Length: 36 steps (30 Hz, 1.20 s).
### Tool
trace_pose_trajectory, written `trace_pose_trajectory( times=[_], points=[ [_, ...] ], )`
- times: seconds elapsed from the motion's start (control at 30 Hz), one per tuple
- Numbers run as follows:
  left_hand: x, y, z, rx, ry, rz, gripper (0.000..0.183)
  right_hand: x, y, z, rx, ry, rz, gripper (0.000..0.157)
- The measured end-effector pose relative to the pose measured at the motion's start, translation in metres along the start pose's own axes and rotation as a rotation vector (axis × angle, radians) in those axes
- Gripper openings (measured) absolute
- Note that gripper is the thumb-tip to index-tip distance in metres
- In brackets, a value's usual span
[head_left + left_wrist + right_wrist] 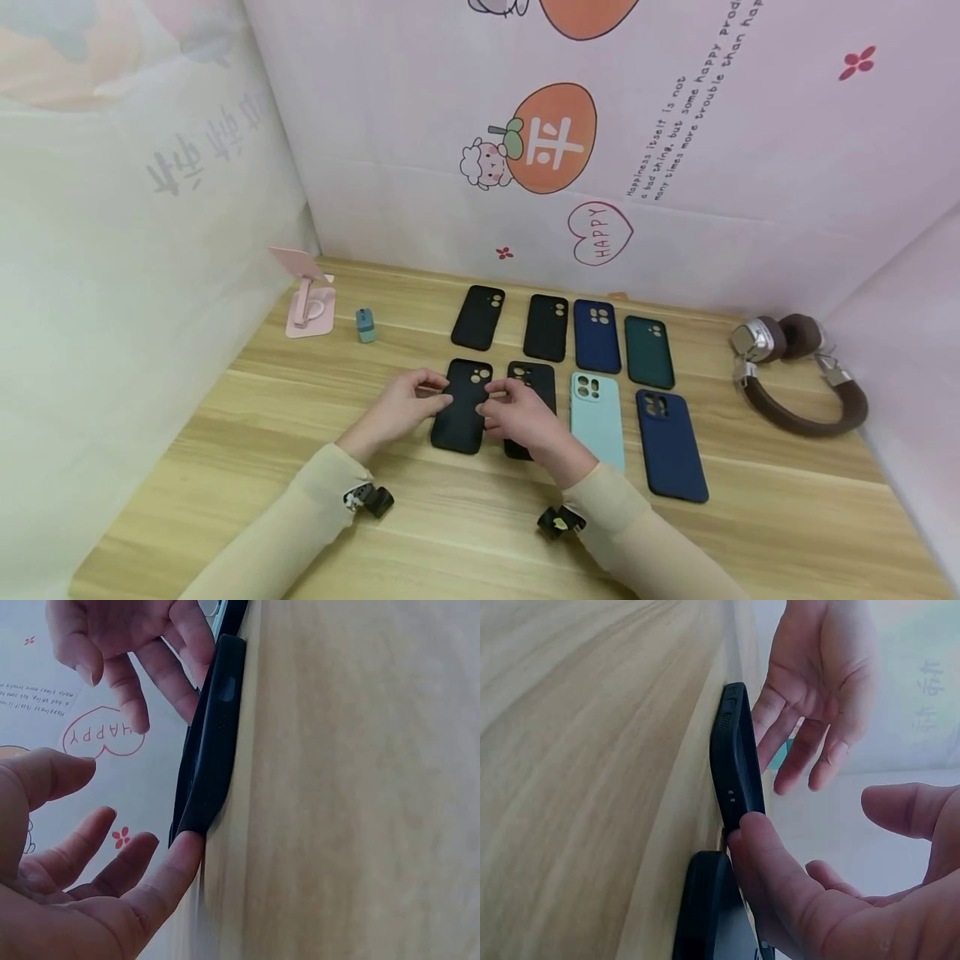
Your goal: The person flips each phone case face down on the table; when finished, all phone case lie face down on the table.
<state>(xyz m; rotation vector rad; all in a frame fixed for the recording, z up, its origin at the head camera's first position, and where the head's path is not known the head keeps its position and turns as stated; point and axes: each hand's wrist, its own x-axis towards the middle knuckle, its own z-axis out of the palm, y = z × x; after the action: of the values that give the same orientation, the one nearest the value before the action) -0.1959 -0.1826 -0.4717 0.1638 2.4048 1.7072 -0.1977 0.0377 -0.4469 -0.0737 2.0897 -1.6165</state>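
A black phone case [459,427] lies flat on the table between both hands, its inner side up and two round camera holes at the top right. My left hand [397,410] touches the left edge with its fingers loosely bent. In the left wrist view, one fingertip [187,851] meets the case's side while the thumb stands apart from it. At the right edge is my right hand [528,423], partly over a second black phone case [542,382]. The right wrist view has fingertips [754,823] against the first case's side, thumb away.
Right of these lie a mint case [597,421] and a dark blue case [672,446]. Behind stand in a row black [477,318], black [546,327], blue [597,350] and green [650,354] cases. Headphones [806,425], a pink stand [311,317] and a small blue-green item [365,325] flank them.
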Motion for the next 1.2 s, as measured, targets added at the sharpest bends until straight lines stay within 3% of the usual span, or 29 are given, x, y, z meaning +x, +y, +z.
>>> trace_pose_trajectory(
  times=[0.23, 0.47, 0.73, 0.87, 1.03, 1.2],
  points=[
    [-0.001, 0.001, 0.000, -0.077, 0.021, -0.027, 0.031, 0.001, 0.002, 0.005, 0.063, 0.007, -0.002, 0.045],
    [-0.004, 0.004, 0.002, -0.136, 0.014, -0.011, 0.033, 0.003, 0.001, 0.012, 0.160, 0.078, -0.087, 0.042],
    [-0.007, 0.011, 0.008, -0.195, 0.013, -0.002, 0.034, -0.003, 0.000, 0.024, 0.193, -0.012, -0.202, 0.045],
    [-0.009, 0.014, 0.009, -0.220, 0.020, -0.014, 0.039, -0.003, 0.000, 0.029, 0.215, -0.048, -0.213, 0.042],
    [-0.011, 0.016, 0.009, -0.245, 0.058, 0.008, 0.041, -0.001, 0.000, 0.033, 0.227, -0.078, -0.198, 0.038],
    [-0.009, 0.015, 0.010, -0.267, 0.135, 0.022, 0.037, -0.010, -0.012, 0.033, 0.162, -0.068, -0.212, 0.038]
  ],
)
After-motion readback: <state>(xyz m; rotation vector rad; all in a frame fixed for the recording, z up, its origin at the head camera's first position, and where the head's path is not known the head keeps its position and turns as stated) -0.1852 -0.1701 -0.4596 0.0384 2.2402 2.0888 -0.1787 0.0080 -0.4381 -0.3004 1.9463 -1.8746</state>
